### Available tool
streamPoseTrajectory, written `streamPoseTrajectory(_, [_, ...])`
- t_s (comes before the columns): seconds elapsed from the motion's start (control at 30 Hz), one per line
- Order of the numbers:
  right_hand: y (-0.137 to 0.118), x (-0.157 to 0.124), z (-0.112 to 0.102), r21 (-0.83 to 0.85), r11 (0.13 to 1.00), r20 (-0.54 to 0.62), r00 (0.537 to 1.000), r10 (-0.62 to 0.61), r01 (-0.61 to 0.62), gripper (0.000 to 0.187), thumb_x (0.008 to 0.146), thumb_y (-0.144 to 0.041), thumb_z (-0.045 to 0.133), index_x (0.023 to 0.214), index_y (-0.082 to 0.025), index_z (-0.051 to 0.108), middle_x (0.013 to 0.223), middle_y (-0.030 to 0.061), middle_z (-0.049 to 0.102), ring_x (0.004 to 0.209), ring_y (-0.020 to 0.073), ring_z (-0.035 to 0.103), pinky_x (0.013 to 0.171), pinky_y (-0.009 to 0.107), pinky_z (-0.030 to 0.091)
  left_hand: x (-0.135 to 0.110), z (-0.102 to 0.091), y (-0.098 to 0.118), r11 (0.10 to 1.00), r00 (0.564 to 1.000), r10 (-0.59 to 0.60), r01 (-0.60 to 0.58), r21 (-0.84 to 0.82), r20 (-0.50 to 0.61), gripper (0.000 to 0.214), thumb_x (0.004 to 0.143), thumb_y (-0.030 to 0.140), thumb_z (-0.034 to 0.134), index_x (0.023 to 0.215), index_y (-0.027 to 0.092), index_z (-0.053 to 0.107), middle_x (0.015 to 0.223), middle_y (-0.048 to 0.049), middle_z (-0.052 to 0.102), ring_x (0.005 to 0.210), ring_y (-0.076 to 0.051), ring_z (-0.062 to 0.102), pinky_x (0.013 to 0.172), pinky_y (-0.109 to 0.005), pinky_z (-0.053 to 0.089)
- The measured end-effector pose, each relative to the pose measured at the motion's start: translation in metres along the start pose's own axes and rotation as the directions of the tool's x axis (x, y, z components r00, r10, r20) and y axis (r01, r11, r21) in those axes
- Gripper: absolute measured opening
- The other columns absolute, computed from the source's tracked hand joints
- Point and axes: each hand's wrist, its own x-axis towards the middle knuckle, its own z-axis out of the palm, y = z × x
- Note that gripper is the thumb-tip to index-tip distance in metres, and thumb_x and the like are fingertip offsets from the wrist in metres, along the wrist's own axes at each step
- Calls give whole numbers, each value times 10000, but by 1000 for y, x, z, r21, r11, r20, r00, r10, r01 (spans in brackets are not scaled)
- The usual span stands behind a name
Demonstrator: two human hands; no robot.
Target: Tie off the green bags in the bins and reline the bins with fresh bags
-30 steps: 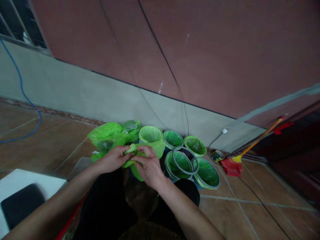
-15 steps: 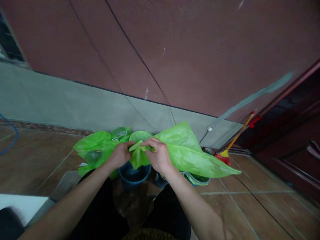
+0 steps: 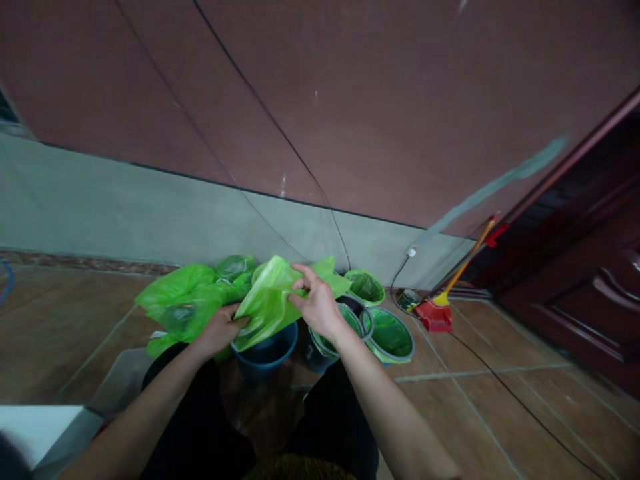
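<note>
I hold a thin green plastic bag between both hands, above a dark blue bucket that stands on the floor by my knees. My left hand grips the bag's lower left edge with closed fingers. My right hand pinches its upper right edge. The bag hangs loosely spread, partly covering the bucket's mouth.
A pile of green bags lies to the left. Several buckets lined with green bags stand to the right, against the grey wall base. A red dustpan and orange-handled broom lean by the dark door. Black cables run down the wall. A white surface sits at lower left.
The bag, bunched between my hands a second ago, flared wide to the right and is now drawn back in over the blue bucket. My left hand dropped lower; the view swung right.
</note>
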Motion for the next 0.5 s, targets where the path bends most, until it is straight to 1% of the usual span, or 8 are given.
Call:
streamPoseTrajectory(0.07, [2, 4, 7, -20, 998, 56, 996, 67, -66, 802, 714, -103, 670, 1473, -224, 440, 822, -55, 652, 732, 135, 596, 785, 295, 480, -5, -5, 11, 993, 996, 86, -89, 72, 38, 385, 772, 427, 597, 1020, 175, 750, 830, -29, 776, 823, -264, 716, 782, -350, 566])
streamPoseTrajectory(0.1, [4, 8, 8, -19, 994, 69, 992, 107, -105, 879, 703, -97, 684, 1517, -218, 376, 795, -63, 639, 713, 135, 586, 769, 294, 479, -7, -7, 15, 983, 990, 130, -137, 122, 62, 382, 802, 404, 569, 1062, 188, 749, 874, -26, 786, 850, -264, 721, 816, -357, 568])
streamPoseTrajectory(0.2, [6, 18, 6, 13, 981, 121, 974, 191, -194, 983, 692, -115, 729, 1565, -201, 286, 738, -77, 602, 656, 125, 553, 689, 274, 464, -14, -11, 23, 916, 957, 251, -284, 284, 148, 410, 875, 311, 480, 1193, 218, 721, 1042, -37, 792, 912, -258, 733, 894, -376, 564])
streamPoseTrajectory(0.27, [5, 24, 0, 27, 977, 194, 960, 200, -209, 1005, 689, -128, 750, 1573, -193, 275, 722, -81, 592, 618, 113, 525, 631, 256, 436, -16, -12, 24, 845, 933, 312, -359, 395, 180, 492, 861, 204, 443, 1300, 207, 667, 1195, -70, 758, 1016, -263, 724, 968, -388, 541])
streamPoseTrajectory(0.33, [4, 29, -7, 28, 980, 277, 943, 181, -196, 1009, 689, -130, 759, 1575, -172, 278, 694, -90, 575, 584, 103, 497, 589, 246, 403, -17, -12, 22, 780, 925, 327, -379, 498, 192, 618, 810, 106, 421, 1400, 181, 590, 1288, -106, 717, 1099, -263, 704, 1012, -388, 518])
streamPoseTrajectory(0.4, [4, 34, -12, 28, 984, 316, 936, 157, -174, 973, 696, -133, 762, 1561, -154, 317, 684, -93, 560, 569, 97, 479, 573, 242, 385, -18, -12, 22, 738, 929, 301, -371, 564, 217, 700, 782, 60, 410, 1465, 165, 523, 1309, -127, 702, 1121, -257, 696, 1021, -379, 510])
streamPoseTrajectory(0.47, [7, 40, -16, 21, 989, 306, 942, 136, -149, 832, 711, -136, 755, 1486, -154, 454, 708, -78, 572, 585, 96, 486, 589, 245, 391, -19, -14, 22, 722, 928, 274, -373, 583, 254, 728, 784, 55, 410, 1499, 169, 479, 1310, -125, 702, 1113, -247, 699, 1024, -370, 507])
streamPoseTrajectory(0.5, [10, 42, -17, 9, 991, 293, 948, 128, -136, 699, 726, -139, 743, 1399, -159, 555, 724, -65, 588, 603, 98, 498, 610, 249, 401, -19, -15, 22, 726, 925, 264, -377, 575, 273, 731, 791, 64, 413, 1513, 173, 458, 1324, -120, 696, 1124, -243, 694, 1033, -367, 502])
